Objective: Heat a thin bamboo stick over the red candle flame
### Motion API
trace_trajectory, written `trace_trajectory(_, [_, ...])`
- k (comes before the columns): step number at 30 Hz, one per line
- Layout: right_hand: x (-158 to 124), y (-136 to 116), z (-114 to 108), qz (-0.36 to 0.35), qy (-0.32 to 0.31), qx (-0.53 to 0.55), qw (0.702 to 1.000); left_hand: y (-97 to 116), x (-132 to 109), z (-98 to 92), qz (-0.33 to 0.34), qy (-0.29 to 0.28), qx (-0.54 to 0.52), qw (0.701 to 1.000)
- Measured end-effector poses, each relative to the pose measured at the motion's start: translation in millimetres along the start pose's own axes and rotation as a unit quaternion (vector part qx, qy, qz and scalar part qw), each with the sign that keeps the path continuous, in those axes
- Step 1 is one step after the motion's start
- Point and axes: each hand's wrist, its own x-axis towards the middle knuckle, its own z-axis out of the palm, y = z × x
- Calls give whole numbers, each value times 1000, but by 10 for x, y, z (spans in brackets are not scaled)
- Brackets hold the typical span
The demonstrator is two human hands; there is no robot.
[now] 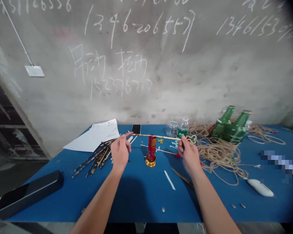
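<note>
A thin pale bamboo strip point(161, 136) lies level across the top of a red cylinder point(151, 148) that stands on a gold base at mid table. My left hand point(120, 150) pinches the strip's left end. My right hand point(189, 152) pinches its right end. Both hands are closed on the strip. A bundle of dark speckled bamboo sticks point(97, 159) lies just left of my left hand.
On the blue table point(136, 198): white paper point(97, 136), a phone point(136, 129), two small clear bottles point(178, 129), tangled rope point(219, 152), two green glass bottles point(230, 126), a white oblong object point(260, 187), a black case point(26, 195), loose strips point(169, 179). A chalk-marked concrete wall rises behind.
</note>
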Motion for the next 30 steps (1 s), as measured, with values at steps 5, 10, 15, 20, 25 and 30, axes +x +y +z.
trace_trajectory(5, [-7,-12,22,0,-1,-6,1000,5,-1,-6,-12,8,2,1000])
trace_trajectory(10, [1,-1,17,1,-5,-5,1000,7,-2,-6,-19,7,10,1000])
trace_trajectory(15, [3,6,13,0,-10,-7,1000,-4,2,-1,-20,9,13,1000])
trace_trajectory(20, [-6,-8,27,0,-16,-5,1000,-8,5,-6,-19,10,14,1000])
trace_trajectory(25, [-11,-9,27,1,-19,-7,1000,-3,4,-12,-20,11,13,1000])
trace_trajectory(30, [-9,2,24,3,-22,-2,1000,4,4,-12,-20,17,16,1000])
